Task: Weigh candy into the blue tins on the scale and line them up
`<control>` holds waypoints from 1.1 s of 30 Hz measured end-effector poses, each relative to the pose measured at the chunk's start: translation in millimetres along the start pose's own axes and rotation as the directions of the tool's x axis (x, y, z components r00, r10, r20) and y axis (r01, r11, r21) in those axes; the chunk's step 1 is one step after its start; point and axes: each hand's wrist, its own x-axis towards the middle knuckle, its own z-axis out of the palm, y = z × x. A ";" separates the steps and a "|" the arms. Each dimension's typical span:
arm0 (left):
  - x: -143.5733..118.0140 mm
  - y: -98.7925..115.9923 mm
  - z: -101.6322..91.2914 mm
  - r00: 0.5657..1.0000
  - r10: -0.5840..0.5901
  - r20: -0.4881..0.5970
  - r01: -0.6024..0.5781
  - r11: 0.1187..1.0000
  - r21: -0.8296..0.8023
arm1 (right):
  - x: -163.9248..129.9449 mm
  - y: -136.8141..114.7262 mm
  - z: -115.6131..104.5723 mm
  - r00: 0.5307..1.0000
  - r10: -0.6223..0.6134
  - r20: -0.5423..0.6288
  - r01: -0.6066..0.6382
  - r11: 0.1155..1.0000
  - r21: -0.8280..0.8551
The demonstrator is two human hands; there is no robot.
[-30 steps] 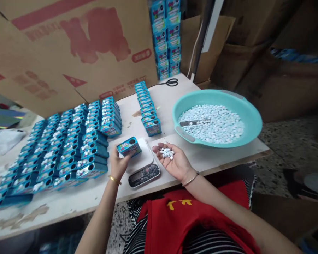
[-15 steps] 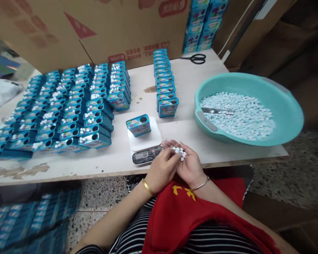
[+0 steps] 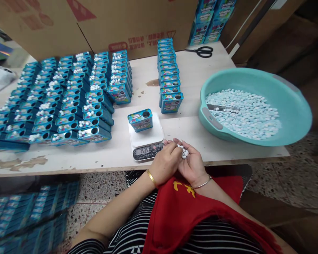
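Note:
Palm up over the table's front edge, my right hand [image 3: 193, 164] cups a small heap of white candies [image 3: 184, 152]. My left hand [image 3: 167, 159] leans over that palm with its fingers curled together against the candies; its fingertips are hidden, so what they pinch cannot be made out. Just left of both hands is a white digital scale [image 3: 145, 139] with a lit display. One blue tin [image 3: 141, 120] stands upright on its pan, the round hole in its top uncovered.
A turquoise basin [image 3: 294, 116] of white candies, with a flat metal tool [image 3: 219, 108] in it, stands right. Rows of blue tins [image 3: 95, 132], many topped with candies, fill the left. Another tin row [image 3: 171, 102], black scissors [image 3: 204, 52] and a cardboard box [image 3: 137, 21] are behind.
The view has shifted slightly. My left fingers have curled further over the candies in my right palm, covering more of them. The tin on the scale has stayed put.

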 end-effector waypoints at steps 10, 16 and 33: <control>40.6 -40.2 -102.0 0.926 -0.026 -0.377 0.069 0.992 0.102 | 2.9 8.9 15.8 0.998 0.027 0.052 -0.029 0.999 0.041; 51.1 -67.3 -123.1 0.970 -0.073 -0.232 0.135 0.955 0.263 | 3.4 5.8 16.5 1.000 0.022 0.019 -0.022 0.999 0.047; 32.3 -55.8 -112.9 0.970 -0.079 -0.229 0.152 0.934 0.323 | 3.4 -21.7 -21.0 0.997 0.038 -0.064 -0.044 0.996 -0.084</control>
